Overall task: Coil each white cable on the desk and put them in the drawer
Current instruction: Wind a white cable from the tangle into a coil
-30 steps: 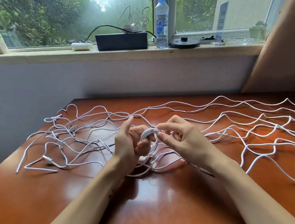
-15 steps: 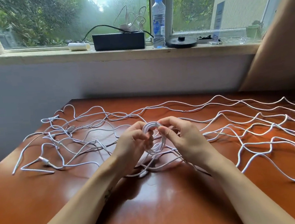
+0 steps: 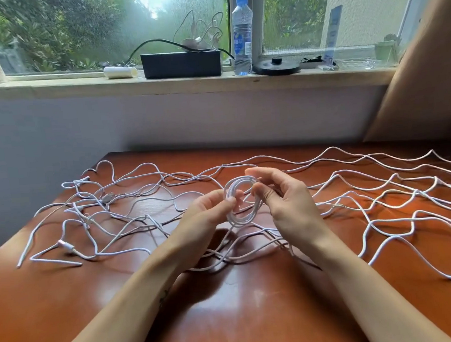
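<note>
A small coil of white cable point(image 3: 249, 214) stands upright between my two hands above the middle of the wooden desk point(image 3: 229, 305). My left hand point(image 3: 206, 218) pinches the coil's left side between thumb and fingers. My right hand point(image 3: 283, 201) pinches its upper right side, index finger arched over the top. Several loose white cables point(image 3: 382, 193) sprawl in wavy lines across the desk, tangled at the left point(image 3: 93, 216) and running under my wrists. No drawer is in view.
Beyond the desk is a grey wall and a windowsill holding a black box point(image 3: 181, 64), a water bottle point(image 3: 242, 34), a white roll point(image 3: 119, 72) and a round black lid point(image 3: 275, 66). A brown curtain point(image 3: 427, 74) hangs at the right.
The coil has grown into a clearer ring and turned upright. My hands have drawn slightly apart, and the loose cable at the right has slid toward them.
</note>
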`<state>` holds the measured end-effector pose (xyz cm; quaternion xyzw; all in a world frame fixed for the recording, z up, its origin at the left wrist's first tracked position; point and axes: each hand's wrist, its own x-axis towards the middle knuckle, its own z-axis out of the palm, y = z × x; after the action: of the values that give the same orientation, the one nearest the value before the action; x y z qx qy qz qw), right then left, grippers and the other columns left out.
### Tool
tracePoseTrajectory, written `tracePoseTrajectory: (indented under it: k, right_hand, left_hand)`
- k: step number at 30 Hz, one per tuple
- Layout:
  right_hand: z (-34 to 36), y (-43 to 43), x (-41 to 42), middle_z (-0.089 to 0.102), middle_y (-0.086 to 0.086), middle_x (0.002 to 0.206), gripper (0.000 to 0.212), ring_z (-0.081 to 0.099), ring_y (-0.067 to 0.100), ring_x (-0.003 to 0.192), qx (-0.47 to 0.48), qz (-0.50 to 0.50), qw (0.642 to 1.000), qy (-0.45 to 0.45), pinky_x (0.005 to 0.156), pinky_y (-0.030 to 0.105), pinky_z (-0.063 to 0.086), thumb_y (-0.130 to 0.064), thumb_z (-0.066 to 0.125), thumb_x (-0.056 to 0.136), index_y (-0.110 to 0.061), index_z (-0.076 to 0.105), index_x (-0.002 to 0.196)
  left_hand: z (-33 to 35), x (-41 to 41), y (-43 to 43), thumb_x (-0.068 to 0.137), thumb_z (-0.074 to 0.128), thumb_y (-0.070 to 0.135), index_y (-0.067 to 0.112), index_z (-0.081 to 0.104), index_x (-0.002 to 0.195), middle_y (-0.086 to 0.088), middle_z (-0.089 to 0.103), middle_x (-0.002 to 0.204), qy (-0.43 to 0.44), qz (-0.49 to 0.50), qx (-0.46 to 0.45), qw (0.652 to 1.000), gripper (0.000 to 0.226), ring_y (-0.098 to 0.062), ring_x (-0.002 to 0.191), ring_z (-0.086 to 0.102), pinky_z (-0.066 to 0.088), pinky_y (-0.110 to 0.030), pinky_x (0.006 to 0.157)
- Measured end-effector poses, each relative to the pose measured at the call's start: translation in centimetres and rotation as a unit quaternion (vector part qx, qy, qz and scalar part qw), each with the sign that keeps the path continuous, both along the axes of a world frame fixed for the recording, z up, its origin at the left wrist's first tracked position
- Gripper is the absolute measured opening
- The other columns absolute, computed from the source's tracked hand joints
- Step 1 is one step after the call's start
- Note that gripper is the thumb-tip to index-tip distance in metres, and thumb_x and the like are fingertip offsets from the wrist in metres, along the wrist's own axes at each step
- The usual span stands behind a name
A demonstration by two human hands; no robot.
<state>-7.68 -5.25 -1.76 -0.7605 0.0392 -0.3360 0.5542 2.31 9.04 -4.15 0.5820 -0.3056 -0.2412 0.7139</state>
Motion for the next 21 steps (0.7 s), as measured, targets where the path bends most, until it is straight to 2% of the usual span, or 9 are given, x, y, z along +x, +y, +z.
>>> tracePoseTrajectory:
  k: [1,3,5,7,10,14,17,21]
  right_hand:
    - [0.1,-0.1,0.0,0.073,-0.007,0.107,0.027,0.067,0.007,0.101,0.01,-0.007,1.0,-0.002,0.094,0.024,0.053,-0.006,0.062,0.099,-0.024,0.07,0.118]
    - [0.1,-0.1,-0.1,0.073,-0.008,0.108,0.026,0.067,0.003,0.1,0.024,-0.02,1.0,-0.003,0.092,0.019,0.051,-0.008,0.062,0.099,-0.022,0.07,0.119]
    - [0.2,-0.2,-0.2,0.074,-0.008,0.105,0.023,0.067,0.0,0.095,0.036,-0.037,0.999,-0.007,0.085,0.014,0.05,-0.01,0.061,0.1,-0.021,0.071,0.118]
    - [0.3,-0.3,-0.3,0.074,-0.008,0.1,0.021,0.065,-0.003,0.081,0.045,-0.057,0.997,-0.008,0.076,0.012,0.048,-0.012,0.061,0.1,-0.021,0.071,0.116]
    - [0.2,-0.3,-0.2,0.069,-0.012,0.088,0.02,0.055,-0.005,0.059,0.066,-0.063,0.996,0.003,0.062,0.01,0.042,-0.013,0.061,0.101,-0.02,0.072,0.116]
    - [0.1,-0.3,0.1,0.064,-0.017,0.078,0.02,0.052,-0.005,0.054,0.106,-0.059,0.992,0.013,0.056,0.01,0.039,-0.014,0.06,0.102,-0.019,0.072,0.117]
    - [0.0,-0.1,0.2,0.06,-0.02,0.066,0.018,0.045,-0.003,0.05,0.157,-0.041,0.987,0.021,0.05,0.012,0.036,-0.015,0.06,0.101,-0.017,0.071,0.115]
    - [0.0,0.2,0.3,0.053,-0.02,0.056,0.013,0.04,-0.001,0.046,0.186,-0.025,0.981,0.038,0.045,0.014,0.032,-0.018,0.063,0.1,-0.016,0.071,0.11]
  left_hand:
    - [0.0,-0.2,0.1,0.091,0.069,0.028,0.005,0.073,0.107,-0.001,0.073,0.094,-0.025,0.014,0.022,0.999,0.028,-0.01,0.088,0.064,0.05,-0.026,0.087]
    - [0.3,-0.6,0.1,0.087,0.064,0.039,0.007,0.075,0.106,0.002,0.076,0.094,-0.057,0.027,0.046,0.997,0.039,-0.006,0.088,0.066,0.05,-0.02,0.085]
    - [0.5,-0.8,0.2,0.086,0.063,0.04,0.009,0.075,0.104,0.004,0.077,0.093,-0.071,0.025,0.051,0.996,0.038,-0.003,0.087,0.067,0.052,-0.017,0.08]
    - [0.6,-0.8,0.3,0.088,0.065,0.037,0.009,0.077,0.101,0.001,0.077,0.094,-0.075,0.025,0.059,0.995,0.033,-0.005,0.086,0.067,0.053,-0.02,0.08]
    - [0.5,-0.5,0.4,0.09,0.069,0.032,0.007,0.078,0.094,-0.006,0.077,0.096,-0.048,0.022,0.064,0.997,0.027,-0.01,0.086,0.067,0.052,-0.022,0.08]
    - [0.9,-0.6,0.4,0.083,0.071,0.035,0.01,0.078,0.085,-0.007,0.074,0.092,0.008,0.005,0.046,0.999,0.026,-0.013,0.084,0.065,0.052,-0.027,0.083]
    - [1.1,-0.7,0.4,0.083,0.07,0.033,0.011,0.076,0.084,-0.006,0.072,0.087,0.045,0.024,0.037,0.998,0.023,-0.012,0.075,0.064,0.054,-0.024,0.076]
    - [1.3,-0.6,0.4,0.094,0.067,0.019,0.008,0.075,0.087,-0.004,0.073,0.082,0.063,0.085,0.046,0.993,0.015,-0.012,0.069,0.065,0.057,-0.025,0.064]
